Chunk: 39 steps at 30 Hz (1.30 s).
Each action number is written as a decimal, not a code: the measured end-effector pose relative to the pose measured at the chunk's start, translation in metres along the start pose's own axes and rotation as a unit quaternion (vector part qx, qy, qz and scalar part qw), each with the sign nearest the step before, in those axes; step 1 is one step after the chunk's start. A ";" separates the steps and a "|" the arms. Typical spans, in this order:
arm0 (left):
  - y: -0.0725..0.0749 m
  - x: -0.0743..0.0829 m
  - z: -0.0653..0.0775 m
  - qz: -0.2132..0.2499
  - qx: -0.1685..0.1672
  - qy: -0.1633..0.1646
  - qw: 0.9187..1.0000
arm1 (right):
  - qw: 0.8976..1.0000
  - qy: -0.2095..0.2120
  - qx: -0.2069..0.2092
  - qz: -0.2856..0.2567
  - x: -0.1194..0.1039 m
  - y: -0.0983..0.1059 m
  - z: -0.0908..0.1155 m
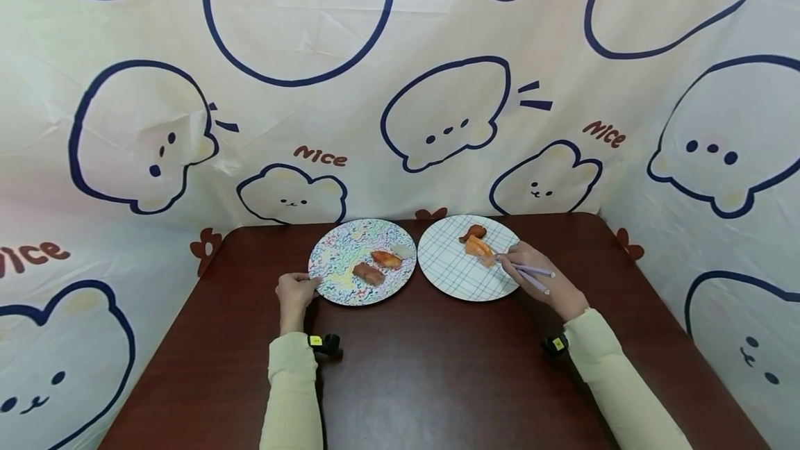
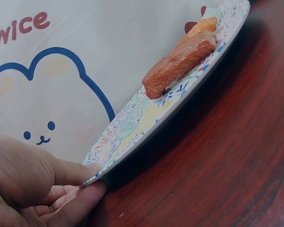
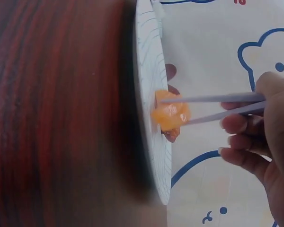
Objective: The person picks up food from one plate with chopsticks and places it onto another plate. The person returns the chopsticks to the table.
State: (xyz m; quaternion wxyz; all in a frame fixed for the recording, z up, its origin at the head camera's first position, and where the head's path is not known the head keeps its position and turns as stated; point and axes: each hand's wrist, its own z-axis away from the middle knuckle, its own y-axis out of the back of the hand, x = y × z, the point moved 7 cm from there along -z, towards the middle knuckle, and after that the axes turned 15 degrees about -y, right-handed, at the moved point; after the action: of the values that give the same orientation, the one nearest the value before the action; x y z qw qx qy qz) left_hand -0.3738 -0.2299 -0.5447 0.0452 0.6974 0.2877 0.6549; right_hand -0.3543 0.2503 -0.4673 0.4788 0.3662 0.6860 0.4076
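My left hand (image 1: 296,293) pinches the left rim of a round plate with a multicoloured speckled pattern (image 1: 337,248), thumb on top and fingers beneath. On that plate lie a brown piece of meat (image 1: 369,273), an orange-brown piece (image 1: 387,260) and a pale translucent piece (image 1: 403,251). My right hand (image 1: 542,275) holds pale lilac chopsticks (image 3: 217,99). Their tips are at an orange piece of food (image 3: 171,111) on a white plate with a grid pattern (image 1: 450,280). Behind the orange piece sits a small brown piece (image 1: 473,232); its exact kind is unclear.
Both plates stand side by side near the back edge of a dark brown wooden table (image 1: 400,380). A pale cloth with cartoon bears (image 1: 350,117) hangs behind and at both sides. Each wrist wears a black strap device (image 1: 325,344).
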 end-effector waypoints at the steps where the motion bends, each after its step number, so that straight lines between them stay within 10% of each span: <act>1: 0.000 0.000 0.000 0.000 -0.001 -0.002 1.000 | 1.000 0.016 0.010 0.013 -0.003 0.000 0.002; 9: 0.000 0.001 0.000 0.004 0.000 0.001 1.000 | 0.985 0.110 0.105 0.083 -0.015 -0.003 0.011; 24: -0.002 0.001 -0.001 0.004 -0.002 -0.005 1.000 | 0.976 0.165 0.121 0.074 -0.024 0.007 0.021; 39: 0.000 0.002 0.001 0.004 -0.004 -0.005 1.000 | 0.998 0.014 -0.037 -0.041 -0.004 -0.016 -0.004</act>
State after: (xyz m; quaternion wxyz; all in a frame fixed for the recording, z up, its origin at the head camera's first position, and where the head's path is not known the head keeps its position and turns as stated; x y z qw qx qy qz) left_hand -0.3731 -0.2288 -0.5432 0.0471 0.7017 0.2818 0.6527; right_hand -0.3591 0.2392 -0.4795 0.4989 0.3142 0.6913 0.4177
